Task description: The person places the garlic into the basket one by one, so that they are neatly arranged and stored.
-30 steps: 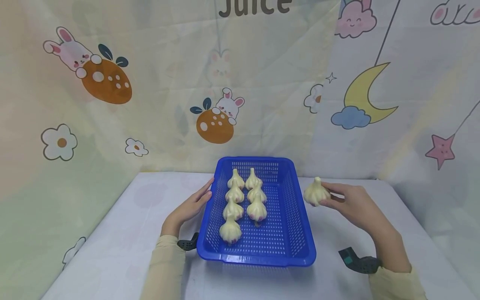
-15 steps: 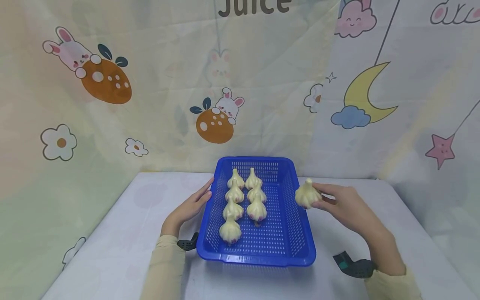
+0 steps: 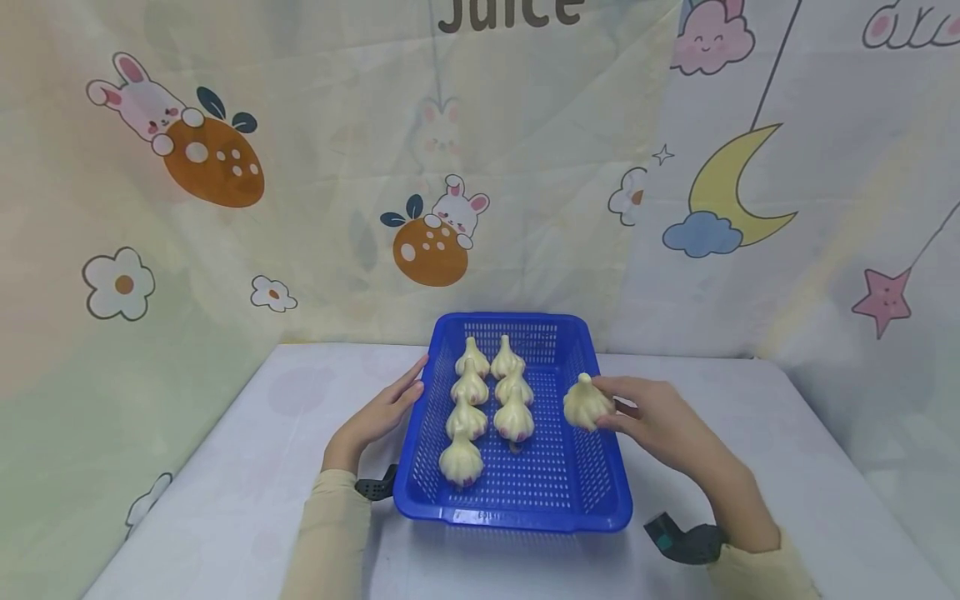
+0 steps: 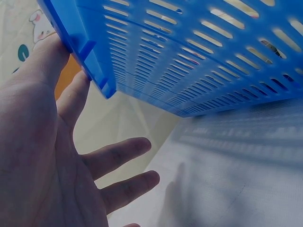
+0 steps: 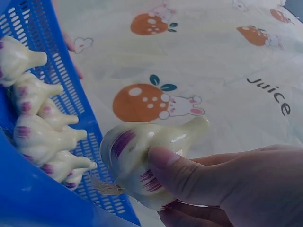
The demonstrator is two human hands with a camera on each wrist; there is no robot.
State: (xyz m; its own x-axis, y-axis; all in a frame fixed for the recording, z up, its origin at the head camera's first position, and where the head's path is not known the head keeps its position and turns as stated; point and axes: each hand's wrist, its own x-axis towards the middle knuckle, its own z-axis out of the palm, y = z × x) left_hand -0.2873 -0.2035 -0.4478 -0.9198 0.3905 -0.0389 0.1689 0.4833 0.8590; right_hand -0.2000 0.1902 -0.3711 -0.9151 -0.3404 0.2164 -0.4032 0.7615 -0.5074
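Note:
My right hand [image 3: 660, 418] pinches a garlic bulb [image 3: 587, 402] between thumb and fingers, its stem pointing up. In the head view the bulb overlaps the right side of the blue plastic basket [image 3: 512, 527]. Purple streaks and a tuft of roots show on the held garlic [image 5: 142, 163] in the right wrist view. Inside the basket, several more garlic bulbs [image 3: 461, 462] stand in two rows toward the left, the left row longer. My left hand [image 3: 378, 417] touches the basket's left rim with its fingertips; in the left wrist view its fingers [image 4: 128, 189] are spread beside the slotted wall.
The basket sits on a table covered by a white cloth [image 3: 247, 467]. Close behind it hangs a curtain [image 3: 330, 167] printed with rabbits and flowers. Each wrist wears a dark camera mount [image 3: 684, 540].
My right hand has carried its garlic bulb leftward and slightly down, from beside the basket to over its right side. The left hand, the basket and the bulbs in it have stayed put.

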